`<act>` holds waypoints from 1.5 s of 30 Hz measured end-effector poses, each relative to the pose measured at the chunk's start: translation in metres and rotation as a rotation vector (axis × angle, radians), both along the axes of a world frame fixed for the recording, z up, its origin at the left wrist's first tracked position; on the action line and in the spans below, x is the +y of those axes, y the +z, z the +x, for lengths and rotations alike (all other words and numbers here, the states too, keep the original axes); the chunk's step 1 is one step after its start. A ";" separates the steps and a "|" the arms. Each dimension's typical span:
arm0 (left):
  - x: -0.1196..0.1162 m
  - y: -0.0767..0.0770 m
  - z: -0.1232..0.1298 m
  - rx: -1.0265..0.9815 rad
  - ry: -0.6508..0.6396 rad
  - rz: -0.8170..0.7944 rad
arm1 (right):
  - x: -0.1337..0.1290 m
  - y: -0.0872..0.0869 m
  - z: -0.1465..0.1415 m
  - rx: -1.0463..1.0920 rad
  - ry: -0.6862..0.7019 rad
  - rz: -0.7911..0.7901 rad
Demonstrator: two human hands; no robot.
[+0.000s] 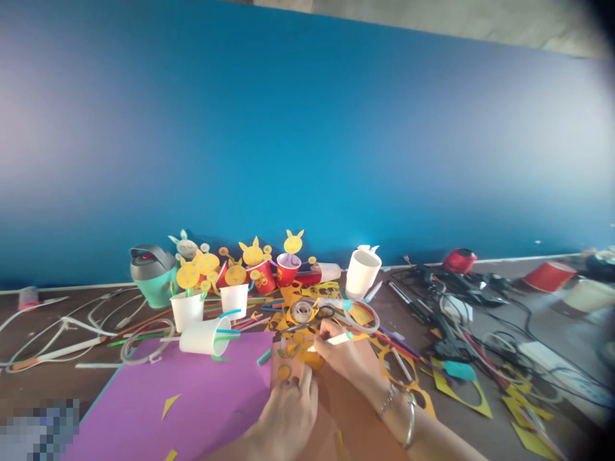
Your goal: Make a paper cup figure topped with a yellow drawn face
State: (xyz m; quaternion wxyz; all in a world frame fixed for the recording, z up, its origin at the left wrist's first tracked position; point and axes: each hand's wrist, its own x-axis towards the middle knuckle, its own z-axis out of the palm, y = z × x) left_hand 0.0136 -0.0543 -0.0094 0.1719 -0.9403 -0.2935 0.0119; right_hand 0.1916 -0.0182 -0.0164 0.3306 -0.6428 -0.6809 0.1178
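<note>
Pinching a slim white marker (340, 339) in the curled, closed fingers of the right hand (336, 353), over a yellow cut-out (316, 362) on the orange-brown sheet (342, 413); cannot tell whether touching it with the tip. Resting the left hand (291, 403) beside it, palm down, with fingers extended and slightly parted on the sheet. Showing the cut-out only in part, behind the fingers, with both forearms cut off below. Blurred into pixels at lower left (38, 430). Making out yellow print on a red cup (263, 278), too small to read
</note>
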 end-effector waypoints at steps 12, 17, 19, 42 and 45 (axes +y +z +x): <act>-0.001 -0.007 -0.001 -0.030 -0.005 0.037 | 0.007 0.002 -0.008 0.112 -0.084 -0.153; -0.001 -0.009 -0.001 -0.017 0.000 0.036 | 0.007 -0.001 -0.007 0.134 -0.074 -0.163; 0.000 -0.009 -0.001 -0.018 -0.002 0.037 | 0.008 -0.003 -0.007 0.152 -0.064 -0.174; 0.000 -0.007 -0.001 0.007 -0.006 0.032 | 0.009 -0.004 -0.011 0.269 0.017 -0.110; -0.001 -0.007 -0.001 0.008 0.005 0.031 | 0.008 -0.005 -0.011 0.253 0.013 -0.096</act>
